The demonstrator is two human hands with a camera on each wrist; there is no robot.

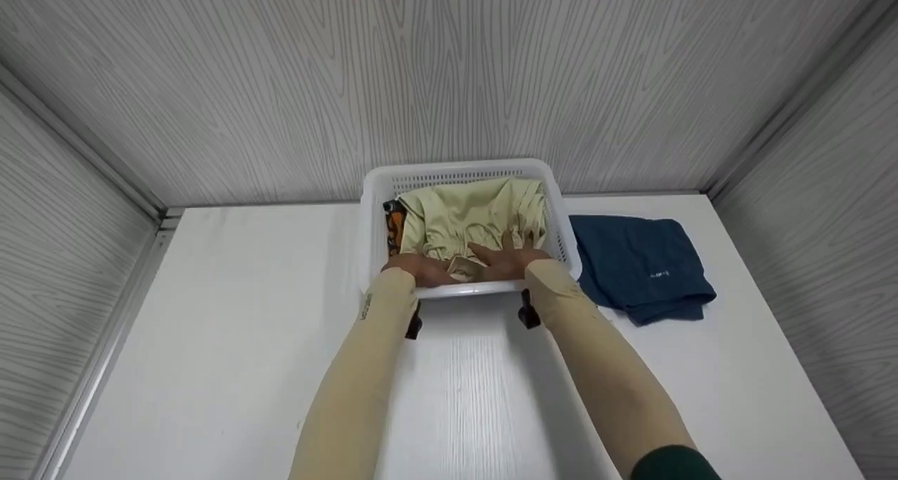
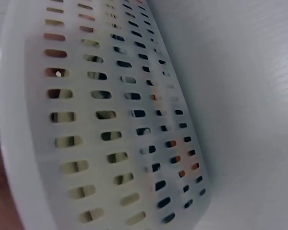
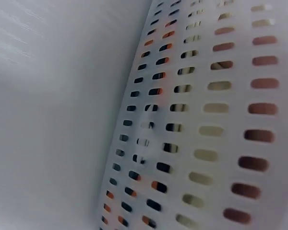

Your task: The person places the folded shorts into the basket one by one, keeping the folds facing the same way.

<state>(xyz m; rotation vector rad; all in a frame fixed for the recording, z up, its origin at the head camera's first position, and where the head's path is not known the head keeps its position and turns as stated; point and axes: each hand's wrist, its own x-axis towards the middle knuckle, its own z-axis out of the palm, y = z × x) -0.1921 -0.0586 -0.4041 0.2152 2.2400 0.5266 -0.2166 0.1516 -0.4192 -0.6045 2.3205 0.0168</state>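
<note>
A white perforated plastic basket [image 1: 456, 166] holds a pale green garment [image 1: 466, 206] with gathered folds. My right hand [image 1: 501, 261] lies on the near part of this garment, fingers straight and spread. Just inside the near rim, my left hand [image 1: 424, 269] rests on the cloth with its fingers pointing toward the right hand. At the basket's left side, an orange and black patterned cloth [image 1: 395, 229] shows beside the green one. Through the slots in both wrist views, the basket wall [image 2: 81, 129] reveals pale green, dark and orange fabric; the basket side [image 3: 216, 129] hides most of the right hand.
Right of the basket, a folded navy garment [image 1: 638, 262] with small white lettering lies on the white table [image 1: 266, 311]. A grey wood-grain panel [image 1: 449, 73] rises behind the basket, and similar panels stand at left and right.
</note>
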